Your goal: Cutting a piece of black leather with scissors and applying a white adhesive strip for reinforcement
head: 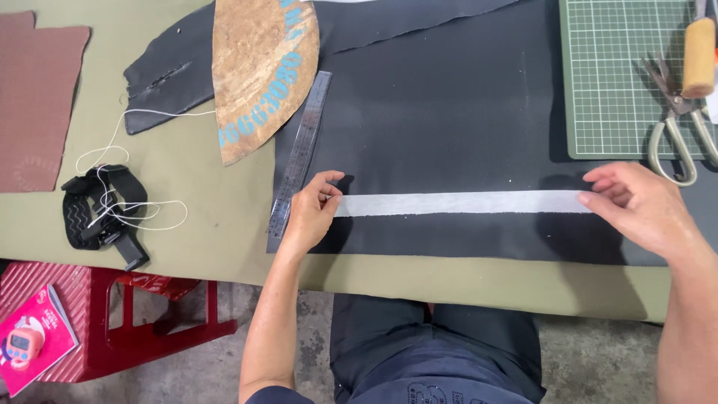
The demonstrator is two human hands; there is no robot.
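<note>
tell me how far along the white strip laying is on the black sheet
Done: the long white tape strip lies stretched flat across the black leather sheet. In hand: the left hand pinches one end and the right hand holds the other. Left: pressing it down, by the look of it.

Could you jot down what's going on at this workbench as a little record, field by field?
Left hand: left hand pinches one end of the white strip
Right hand: right hand holds the strip's other end
Strip: stretched flat across the black sheet
Ruler: metal ruler lies at the sheet's left edge, beside the left hand
Table: olive cloth table
Far right: scissors on a green cutting mat
Left side: black strap with white cord
</note>
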